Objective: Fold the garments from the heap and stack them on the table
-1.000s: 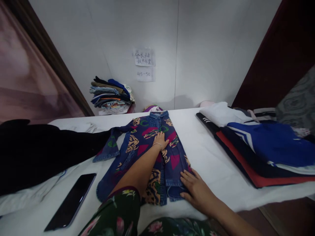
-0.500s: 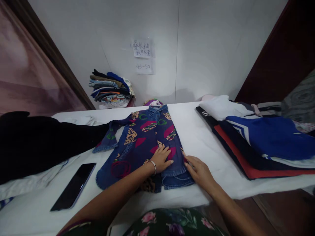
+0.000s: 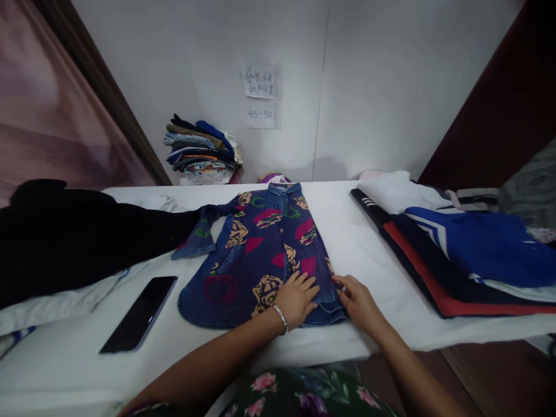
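A dark blue patterned denim shirt (image 3: pixel 256 255) lies front up, its collar towards the wall. One sleeve stretches out to the left; the right sleeve is out of sight. My left hand (image 3: pixel 297 298), with a bracelet at the wrist, lies flat on the lower front with fingers spread. At the shirt's right edge, near the hem, my right hand (image 3: pixel 354 298) pinches the cloth between thumb and fingers.
A black phone (image 3: pixel 139 315) and a heap of black clothing (image 3: pixel 87 237) lie to the left on the white-covered table (image 3: pixel 313 353). Folded clothes (image 3: pixel 478 249) lie to the right. Another clothes stack (image 3: pixel 202 150) stands at the back, below paper signs (image 3: pixel 261 95).
My left hand has slid right across the lower front, and the hem now lies more evenly. My right hand keeps to the right edge. The whole view has shifted slightly.
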Demonstrator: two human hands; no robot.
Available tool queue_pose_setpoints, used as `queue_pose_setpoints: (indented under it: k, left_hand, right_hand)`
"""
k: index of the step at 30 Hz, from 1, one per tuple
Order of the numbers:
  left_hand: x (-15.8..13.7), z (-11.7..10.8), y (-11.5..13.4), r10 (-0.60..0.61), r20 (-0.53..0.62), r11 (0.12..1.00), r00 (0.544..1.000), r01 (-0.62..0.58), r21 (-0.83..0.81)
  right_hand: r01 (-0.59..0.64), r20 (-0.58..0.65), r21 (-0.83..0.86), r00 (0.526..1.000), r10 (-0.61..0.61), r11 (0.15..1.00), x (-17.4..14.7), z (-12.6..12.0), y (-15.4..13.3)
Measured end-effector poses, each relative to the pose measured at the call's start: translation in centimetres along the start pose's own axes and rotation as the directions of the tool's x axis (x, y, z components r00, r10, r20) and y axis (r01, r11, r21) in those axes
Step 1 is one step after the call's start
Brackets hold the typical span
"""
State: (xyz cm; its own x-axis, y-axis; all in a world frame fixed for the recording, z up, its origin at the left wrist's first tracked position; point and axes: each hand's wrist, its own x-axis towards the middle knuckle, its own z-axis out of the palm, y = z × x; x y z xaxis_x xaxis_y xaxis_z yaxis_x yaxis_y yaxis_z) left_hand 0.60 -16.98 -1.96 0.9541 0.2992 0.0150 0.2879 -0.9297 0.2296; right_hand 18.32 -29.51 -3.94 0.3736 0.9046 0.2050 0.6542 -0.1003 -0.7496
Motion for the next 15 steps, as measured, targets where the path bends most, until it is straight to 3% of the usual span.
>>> queue_pose_setpoints:
  k: [7,12,15]
  left_hand:
    - [-1.2,1.1,0.1,-0.024,-0.072,0.997,0.997,0.018,-0.072]
    - [-1.3,3.0,0.2,0.015,-0.152,0.999,0.988,-0.020,-0.033]
    - [-1.5,3.4,0.8,0.048,-0.183,0.997,0.982,-0.058,-0.048]
  right_hand:
    - [0.018,0.042,-0.197,0.999,-0.010,0.980,0.1,-0.3,0.3]
    - [0.239,-0.038,-0.224,0.967,-0.254,0.945,2.9,-0.4,-2.4]
    - [0.324,0.084,-0.275,0.946,-0.313,0.905,4.9,1.3,-2.9]
